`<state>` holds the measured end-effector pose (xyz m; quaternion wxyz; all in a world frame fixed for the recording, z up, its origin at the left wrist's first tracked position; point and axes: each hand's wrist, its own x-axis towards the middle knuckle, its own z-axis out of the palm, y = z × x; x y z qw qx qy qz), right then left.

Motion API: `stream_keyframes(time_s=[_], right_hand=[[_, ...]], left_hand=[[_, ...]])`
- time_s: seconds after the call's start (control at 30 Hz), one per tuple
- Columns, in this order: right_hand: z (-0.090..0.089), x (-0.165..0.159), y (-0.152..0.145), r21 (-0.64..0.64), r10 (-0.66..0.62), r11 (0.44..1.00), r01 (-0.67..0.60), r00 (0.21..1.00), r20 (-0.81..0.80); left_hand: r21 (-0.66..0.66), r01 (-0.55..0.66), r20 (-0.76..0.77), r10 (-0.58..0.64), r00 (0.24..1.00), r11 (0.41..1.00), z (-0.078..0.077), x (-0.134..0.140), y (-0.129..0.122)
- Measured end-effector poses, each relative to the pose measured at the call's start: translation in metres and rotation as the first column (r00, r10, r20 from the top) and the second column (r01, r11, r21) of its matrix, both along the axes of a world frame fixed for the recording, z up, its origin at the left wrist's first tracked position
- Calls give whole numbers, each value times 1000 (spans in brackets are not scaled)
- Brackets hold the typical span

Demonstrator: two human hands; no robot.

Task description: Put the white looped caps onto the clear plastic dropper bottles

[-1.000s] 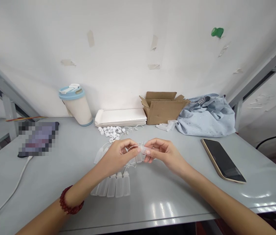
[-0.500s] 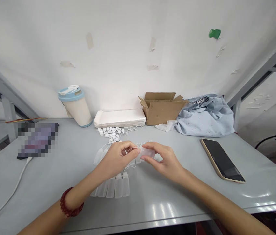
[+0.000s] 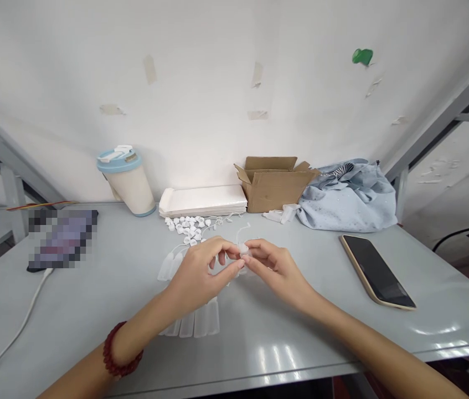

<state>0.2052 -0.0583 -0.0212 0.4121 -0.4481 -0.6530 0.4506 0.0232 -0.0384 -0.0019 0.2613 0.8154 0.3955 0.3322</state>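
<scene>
Pinching a small, translucent white plastic piece between them, the left hand and right hand meet over the glossy grey worktop, thumb and fingertips of each drawn together on it. A thin, pale tail rises from its top. The piece looks very light and smooth, probably slippery, and likely to give slightly if squeezed hard. Its thicker body seems the place to hold; the slender tail looks bendy and easily kinked. Flat, frosted plastic bottles lie nearby.
</scene>
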Motion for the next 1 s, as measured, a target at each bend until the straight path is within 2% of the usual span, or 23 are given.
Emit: stream_keyframes(time_s=[0.07,0.17,0.23,0.3,0.4,0.5,0.67,0.83,1.0], right_hand=[[3,0,1,-90,42,994,-54,992,-123],[6,-1,2,-171,62,981,-97,978,-200],[7,-1,2,-201,69,973,-117,970,-232],[7,-2,2,-217,69,968,-125,965,-252],[6,-4,2,-231,70,964,-133,963,-261],[4,-2,4,-231,103,961,-153,971,-217],[6,6,5,-285,233,934,-215,972,28],[11,7,-2,-313,422,883,-350,883,205],[8,2,-6,-357,550,823,-441,775,311]], left_hand=[[214,22,-19,-19,1000,977,-4,-1,1],[470,114,-103,-74,992,875,-9,-1,2],[531,169,-183,-82,980,830,-10,-1,1],[543,200,-240,-78,968,815,-10,-1,0],[534,211,-265,-75,961,818,-9,-1,-2],[453,208,-262,-94,961,867,-7,-2,-3],[249,226,-263,-159,952,942,-8,-9,-11],[101,244,-289,-206,935,965,-19,-18,-34],[51,230,-304,-204,931,972,-29,-24,-51]])
